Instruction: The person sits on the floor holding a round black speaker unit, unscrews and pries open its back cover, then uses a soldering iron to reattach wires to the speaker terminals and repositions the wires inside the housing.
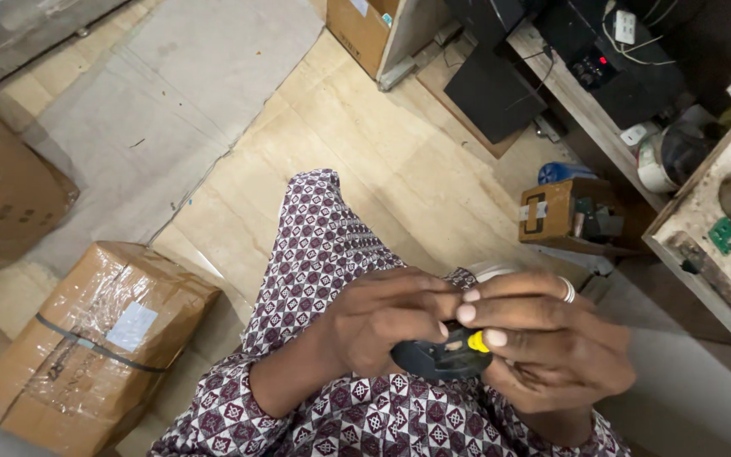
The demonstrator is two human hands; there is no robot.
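Two hands, left [382,326] and right [543,338], one ring [567,290] on the right, together holding one black part [442,360] with one yellow tip [477,342]. Three cardboard boxes: taped [86,338], left edge [2,195], top [357,30]. One small wooden box [556,213], one green circuit board [727,235] on the worktop [704,211].

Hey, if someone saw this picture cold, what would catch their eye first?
Probably the two hands low in the middle: the left hand and the right hand, which wears a ring, together hold a small dark object with a yellow part over a patterned maroon garment. Next, the plastic-wrapped cardboard box on the floor at lower left.
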